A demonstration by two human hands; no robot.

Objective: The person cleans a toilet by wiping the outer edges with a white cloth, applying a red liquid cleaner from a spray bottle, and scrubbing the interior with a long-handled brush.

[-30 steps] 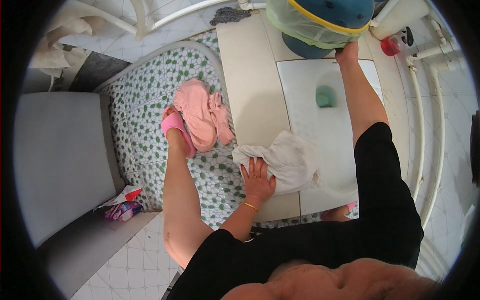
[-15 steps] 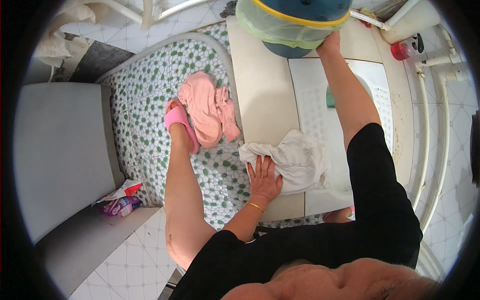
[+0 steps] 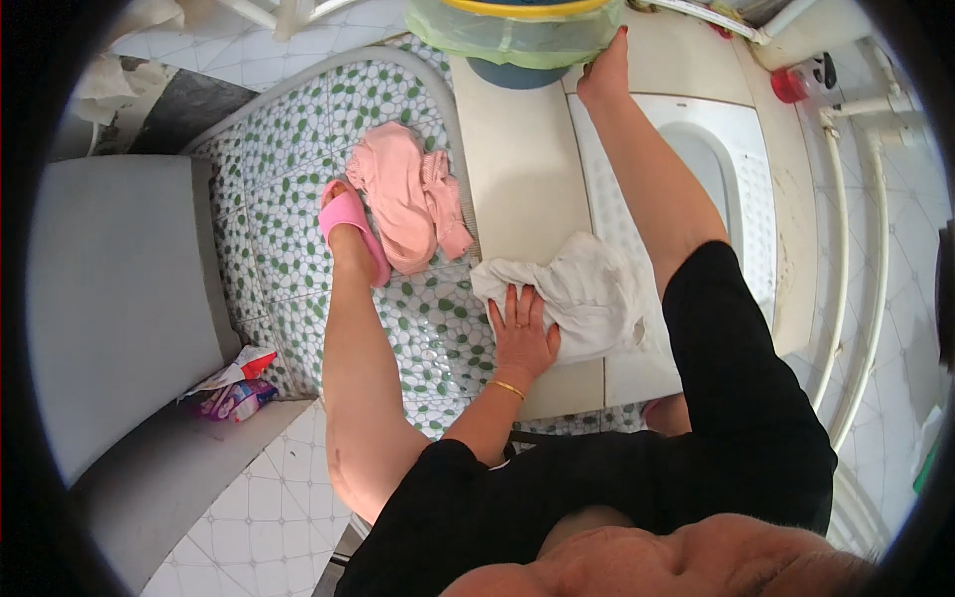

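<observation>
My left hand (image 3: 522,333) lies flat on a crumpled white cloth (image 3: 592,303), fingers spread and pointing away from me. The cloth rests on the cream ledge and overlaps the white squat toilet (image 3: 647,383). At the far end, my outstretched right hand (image 3: 605,75) touches the side of a dark blue trash bin (image 3: 517,75). Its fingers look extended along the bin, not wrapped round it. A pale green liner bag (image 3: 512,40) hangs over the bin under a yellow ring (image 3: 537,9). The top of the bin is cut off by the frame.
A pink garment (image 3: 403,199) lies on the pebble-patterned floor beside my pink slipper (image 3: 345,214). A grey box-like block (image 3: 129,298) stands at left, with a purple packet (image 3: 239,400) by it. White pipes (image 3: 838,259) and a red-bottomed bottle (image 3: 791,85) line the right side.
The bin has moved left and farther away, with my right hand following its side. My left hand stays on the white cloth. The view has shifted slightly.
</observation>
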